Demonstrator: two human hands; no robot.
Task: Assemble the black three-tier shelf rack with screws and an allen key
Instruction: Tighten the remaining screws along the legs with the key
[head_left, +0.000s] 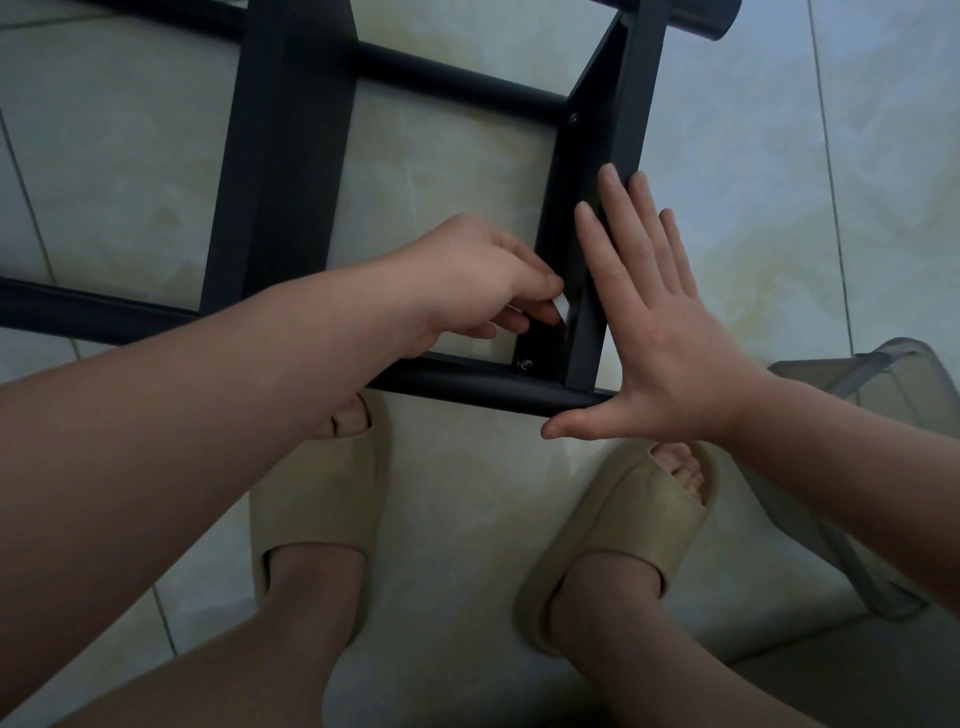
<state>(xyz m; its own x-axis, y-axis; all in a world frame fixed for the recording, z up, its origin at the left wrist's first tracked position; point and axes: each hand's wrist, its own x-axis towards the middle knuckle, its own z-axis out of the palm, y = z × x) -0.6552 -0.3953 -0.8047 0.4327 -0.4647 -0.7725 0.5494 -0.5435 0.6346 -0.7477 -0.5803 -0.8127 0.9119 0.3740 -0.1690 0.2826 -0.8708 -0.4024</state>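
Note:
The black shelf rack (291, 171) lies on its side on the tiled floor, its tubes and flat shelf panels forming a frame in front of me. My right hand (654, 317) presses flat, fingers straight, against the outer face of the rightmost shelf panel (623, 104). My left hand (483, 280) reaches inside the frame and pinches a small pale piece, a tab or sticker (560, 306), against the panel's inner face. A silver screw (526, 364) sits in the panel's lower corner by the bottom tube (467, 384). Another screw (574, 119) shows higher up. No allen key is visible.
My feet in beige slides (317, 499) stand right below the bottom tube. A translucent grey plastic stool (852, 467) is at the right. Pale glossy tiles surround the rack.

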